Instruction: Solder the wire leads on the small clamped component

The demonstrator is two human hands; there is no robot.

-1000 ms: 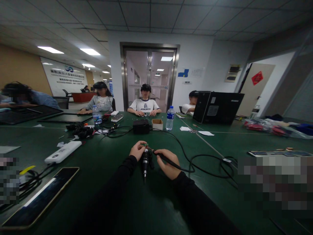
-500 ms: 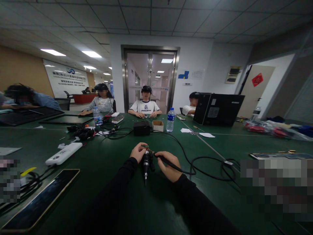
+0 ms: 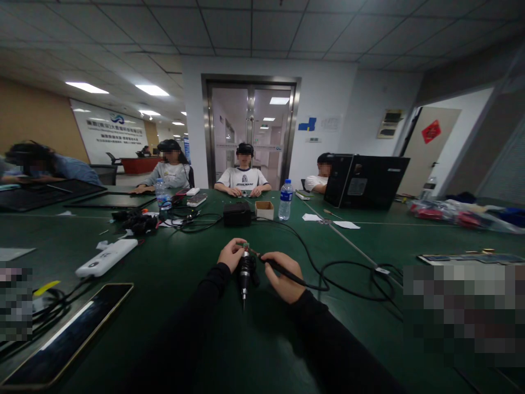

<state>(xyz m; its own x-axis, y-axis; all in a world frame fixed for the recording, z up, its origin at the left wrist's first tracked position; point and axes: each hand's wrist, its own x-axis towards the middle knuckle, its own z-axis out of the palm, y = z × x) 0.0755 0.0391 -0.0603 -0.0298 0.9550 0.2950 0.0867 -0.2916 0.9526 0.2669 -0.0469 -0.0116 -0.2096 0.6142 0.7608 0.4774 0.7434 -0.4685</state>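
Corded pen (image 3: 282,270) in curled right hand (image 3: 288,283)

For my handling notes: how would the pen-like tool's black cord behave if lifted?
The black cord is probably floppy, since it bends into loose loops. Lifting it might tug the pen-like tool in the right hand, as they look joined.
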